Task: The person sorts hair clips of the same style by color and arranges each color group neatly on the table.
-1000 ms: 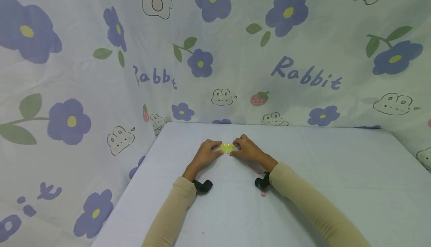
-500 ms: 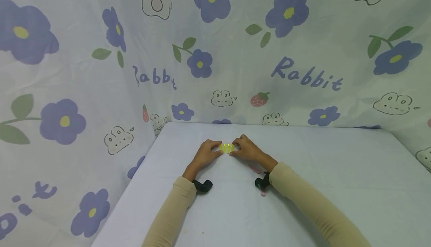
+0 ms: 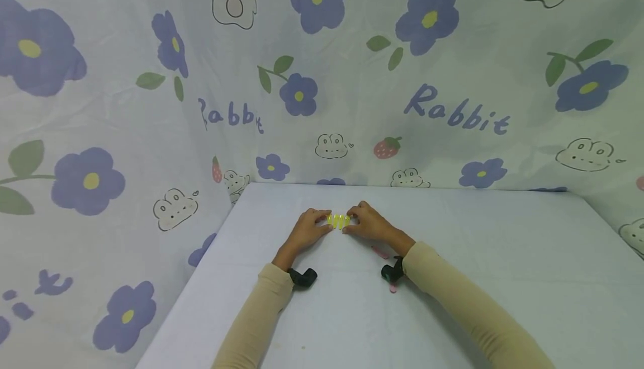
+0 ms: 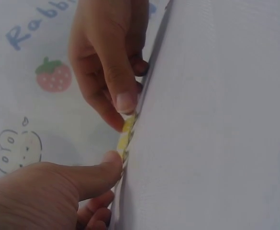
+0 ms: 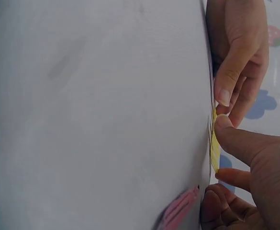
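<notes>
Several small yellow strips [image 3: 339, 222], possibly hair clips, lie side by side in a short row on the white table, in the far half of the head view. My left hand [image 3: 307, 229] holds the row's left end between thumb and index finger. At the right end, my right hand [image 3: 371, 223] pinches the outermost strip the same way. Between both thumbs, part of the yellow row [image 4: 124, 139] shows in the left wrist view. The right wrist view has a narrow yellow edge [image 5: 215, 148] by the right thumb and index finger; the fingertips hide the ends.
A pink strip [image 3: 379, 252] lies on the white table [image 3: 478, 235] beneath my right forearm. A smaller pink piece [image 3: 393, 288] sits near the right wrist's black camera [image 3: 390, 273]. Behind the table hangs a flower-and-rabbit printed cloth [image 3: 352, 95].
Both hands and the yellow strips stay in place. Only the head view has shifted very slightly.
</notes>
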{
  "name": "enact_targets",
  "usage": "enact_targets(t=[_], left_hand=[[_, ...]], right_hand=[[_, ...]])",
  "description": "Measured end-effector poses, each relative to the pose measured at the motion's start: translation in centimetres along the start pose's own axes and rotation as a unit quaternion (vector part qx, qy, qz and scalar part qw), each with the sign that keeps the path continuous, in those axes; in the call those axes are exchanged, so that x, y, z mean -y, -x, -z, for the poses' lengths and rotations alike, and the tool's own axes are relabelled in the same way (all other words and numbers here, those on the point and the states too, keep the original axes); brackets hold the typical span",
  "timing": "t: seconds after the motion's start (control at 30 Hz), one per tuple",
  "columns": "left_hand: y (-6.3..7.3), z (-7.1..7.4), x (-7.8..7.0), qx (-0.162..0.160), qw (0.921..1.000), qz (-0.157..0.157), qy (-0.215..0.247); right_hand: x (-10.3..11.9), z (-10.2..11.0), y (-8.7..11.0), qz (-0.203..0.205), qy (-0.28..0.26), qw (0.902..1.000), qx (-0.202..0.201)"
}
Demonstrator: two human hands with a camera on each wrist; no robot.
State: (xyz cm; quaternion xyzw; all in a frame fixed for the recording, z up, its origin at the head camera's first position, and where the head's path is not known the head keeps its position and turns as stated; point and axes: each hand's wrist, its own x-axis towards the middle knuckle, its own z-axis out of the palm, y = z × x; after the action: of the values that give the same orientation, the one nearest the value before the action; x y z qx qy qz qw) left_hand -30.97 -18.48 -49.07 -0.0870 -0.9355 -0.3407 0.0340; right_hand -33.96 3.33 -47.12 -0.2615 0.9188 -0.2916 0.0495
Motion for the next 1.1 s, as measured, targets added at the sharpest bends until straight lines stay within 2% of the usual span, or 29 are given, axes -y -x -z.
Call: enact_targets(t=[0.23,0.37,0.47,0.57,0.63,0.7,0.8,0.87,0.97,1.1], left_hand=[[-0.2,-0.3,-0.2,0.006,0.9999,-0.012,0.002],[-0.2,-0.3,-0.3,0.003,0.9995,-0.019,0.026],[-0.1,-0.3,-0.4,0.005,0.9987,-0.015,0.049],[0.0,-0.3,-0.3,-0.001,0.9989,-0.003,0.047],[0.2,-0.2,-0.5,-0.020,0.9993,0.009,0.032],[0.5,0.0,-0.8,-0.056,0.9983,0.014,0.009],[0.8,0.4,-1.7,-0.111,0.9932,0.009,-0.035],[1.0,0.6,-2.5,-0.130,0.9894,-0.007,-0.064],[1.3,0.7,-4.0,-0.120,0.9873,-0.035,-0.099],[1.9,0.5,-6.3,-0.060,0.9889,-0.069,-0.117]], right_hand=[[-0.5,0.8,0.7,-0.004,-0.008,0.9999,0.010],[-0.7,1.5,1.3,0.003,-0.018,0.9997,0.016],[-0.9,2.2,2.1,0.011,-0.023,0.9995,0.020],[-0.8,3.2,3.2,0.024,-0.028,0.9991,0.021],[-0.7,4.0,4.0,0.035,-0.028,0.9988,0.018],[-0.7,4.8,4.8,0.039,-0.025,0.9988,0.015],[-0.9,5.9,6.3,0.038,-0.016,0.9991,0.010],[-1.2,6.5,7.3,0.037,-0.010,0.9992,0.012],[-1.5,7.5,8.9,0.035,-0.004,0.9992,0.016],[-1.7,8.6,10.9,0.033,0.005,0.9993,0.018]])
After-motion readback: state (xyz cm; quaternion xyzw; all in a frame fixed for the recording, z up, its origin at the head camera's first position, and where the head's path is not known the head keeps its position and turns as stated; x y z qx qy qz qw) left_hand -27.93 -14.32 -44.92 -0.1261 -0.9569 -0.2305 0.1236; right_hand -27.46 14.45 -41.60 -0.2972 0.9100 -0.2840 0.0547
